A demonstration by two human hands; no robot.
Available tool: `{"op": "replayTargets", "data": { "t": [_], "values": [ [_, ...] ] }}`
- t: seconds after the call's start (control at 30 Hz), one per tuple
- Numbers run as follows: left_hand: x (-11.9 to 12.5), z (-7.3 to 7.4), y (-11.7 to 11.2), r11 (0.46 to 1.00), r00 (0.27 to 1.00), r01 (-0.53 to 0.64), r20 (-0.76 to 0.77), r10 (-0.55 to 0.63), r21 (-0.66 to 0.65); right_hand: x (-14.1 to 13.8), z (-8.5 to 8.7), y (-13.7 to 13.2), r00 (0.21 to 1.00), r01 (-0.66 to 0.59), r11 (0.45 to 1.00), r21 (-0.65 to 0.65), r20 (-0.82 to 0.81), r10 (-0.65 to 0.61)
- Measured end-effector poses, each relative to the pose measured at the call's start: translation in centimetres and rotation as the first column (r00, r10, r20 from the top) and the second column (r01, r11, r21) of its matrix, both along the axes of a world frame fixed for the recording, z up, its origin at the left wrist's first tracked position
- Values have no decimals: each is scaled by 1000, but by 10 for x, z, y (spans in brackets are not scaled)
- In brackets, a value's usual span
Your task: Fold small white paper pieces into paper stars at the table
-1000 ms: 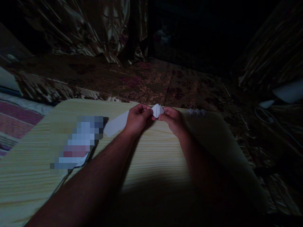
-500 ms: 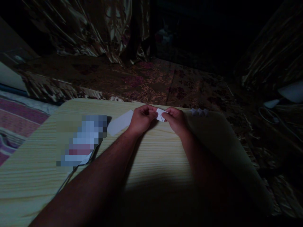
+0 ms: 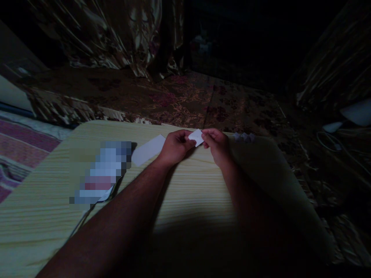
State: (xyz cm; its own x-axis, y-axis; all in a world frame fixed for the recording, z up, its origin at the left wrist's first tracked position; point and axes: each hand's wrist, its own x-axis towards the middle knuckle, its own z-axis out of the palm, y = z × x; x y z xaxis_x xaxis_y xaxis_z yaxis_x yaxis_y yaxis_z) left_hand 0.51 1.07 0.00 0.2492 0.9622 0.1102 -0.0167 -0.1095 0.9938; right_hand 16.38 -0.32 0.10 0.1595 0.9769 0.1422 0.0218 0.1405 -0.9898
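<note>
Between my two hands is a small folded piece of white paper [image 3: 196, 137], lifted near the table's far edge. My left hand [image 3: 175, 146] pinches its left side between thumb and fingers. At its right corner, the thumb and fingertips of my right hand [image 3: 216, 141] close on the paper. A strip of white paper [image 3: 149, 150] lies flat on the table, just left of my left hand. Several small pale folded pieces [image 3: 244, 137] sit in a row to the right of my right hand.
The wood-grain table [image 3: 191, 189] is dimly lit, its right side in shadow. On the left rests a blurred-out device [image 3: 106, 170] with a cable [image 3: 77, 226] running toward me. Beyond the table stands a seat with patterned cloth [image 3: 174, 100]. A white cable [image 3: 329, 141] lies at far right.
The folded paper has turned in my fingers and now shows a plainer face. My right hand has shifted its grip to the paper's right corner. The things on the table stay put.
</note>
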Motion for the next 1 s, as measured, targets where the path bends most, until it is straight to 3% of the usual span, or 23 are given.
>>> {"op": "replayTargets", "data": {
  "t": [0.2, 0.53, 0.8, 1.0],
  "values": [
    [0, 1, 2, 995, 995, -86, 45, 89, -56, -2, -4, 1, 998, 57, 997, 42, 22, -58],
    [2, 0, 0, 984, 983, -180, -23, 180, 15, -4, -7, 1, 987, 111, 992, 55, 107, -116],
    [1, 1, 0, 991, 991, -136, -16, 136, -6, -6, -6, 1, 992, 88, 995, 52, 89, -93],
    [-1, -4, 2, 998, 998, -55, -34, 55, -9, -6, -8, 0, 995, 51, 990, 128, 79, -61]
  ]
}}
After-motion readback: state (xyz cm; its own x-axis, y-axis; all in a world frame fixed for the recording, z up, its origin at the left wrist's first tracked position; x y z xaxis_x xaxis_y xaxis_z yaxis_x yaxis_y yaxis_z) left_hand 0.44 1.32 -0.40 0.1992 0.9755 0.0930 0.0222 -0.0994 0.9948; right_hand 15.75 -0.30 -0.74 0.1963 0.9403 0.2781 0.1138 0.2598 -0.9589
